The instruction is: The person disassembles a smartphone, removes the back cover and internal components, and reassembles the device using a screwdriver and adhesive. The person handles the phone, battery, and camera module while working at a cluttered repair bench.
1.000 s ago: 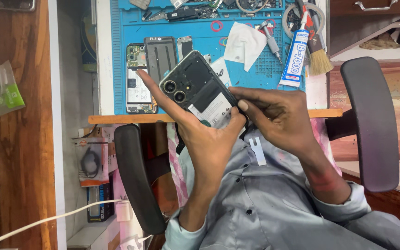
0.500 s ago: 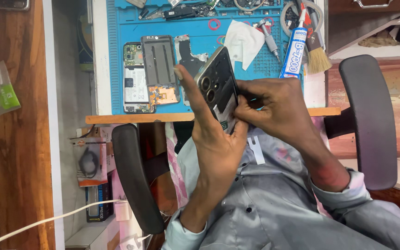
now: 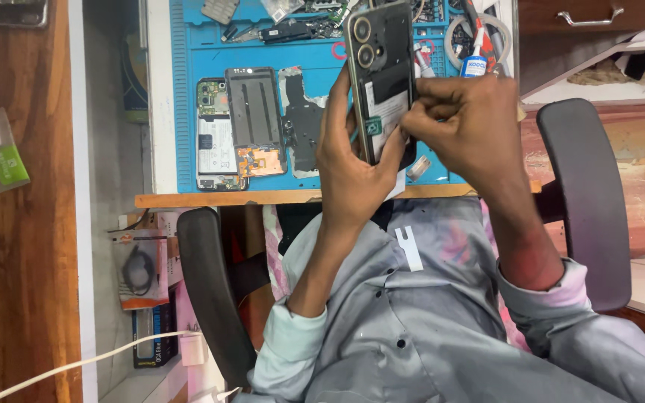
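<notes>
A dark phone back cover (image 3: 382, 75) with two camera rings is held upright over the blue work mat (image 3: 188, 112). My left hand (image 3: 352, 160) grips it from the left and below. My right hand (image 3: 464, 123) pinches at its right edge, fingertips on a pale sticker on the cover's inner side. On the mat to the left lie an opened phone body (image 3: 214, 134), a dark frame plate (image 3: 255, 119) and a black shield piece (image 3: 304, 123).
Small parts and tools (image 3: 293, 26) lie at the mat's far edge, with a glue tube (image 3: 475, 63) and a tape roll (image 3: 460, 33). The wooden desk edge (image 3: 263, 198) runs below. Black chair armrests (image 3: 210, 298) flank my lap. A white cable (image 3: 76, 366) crosses lower left.
Both hands have turned the back cover from tilted to upright and lifted it farther over the mat. The right hand now pinches at its right edge.
</notes>
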